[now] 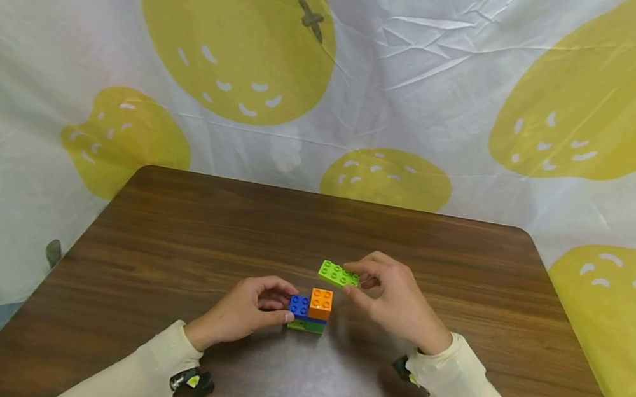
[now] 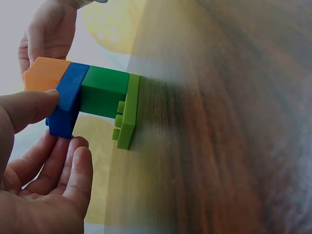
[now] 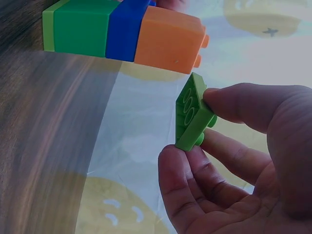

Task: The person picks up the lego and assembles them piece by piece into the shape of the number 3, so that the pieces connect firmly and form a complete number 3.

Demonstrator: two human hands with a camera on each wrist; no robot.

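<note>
A small stack of toy building bricks stands on the table. Lowest is a thin light green plate brick (image 2: 129, 117), and over it a dark green brick (image 2: 105, 90). A flat blue brick (image 1: 299, 305) lies on the dark green one and juts out to the left. On the blue brick's right half sits an orange brick (image 1: 321, 303). My left hand (image 1: 244, 311) pinches the blue brick's jutting end between thumb and fingers. Above and right of the stack, my right hand (image 1: 392, 295) holds a lime green plate brick (image 1: 338, 274), studs up, apart from the stack.
The brown wooden table (image 1: 223, 228) has rounded far corners. A white cloth (image 1: 409, 92) printed with yellow fruit hangs behind it and at both sides. Each wrist carries a small dark strapped device (image 1: 199, 381).
</note>
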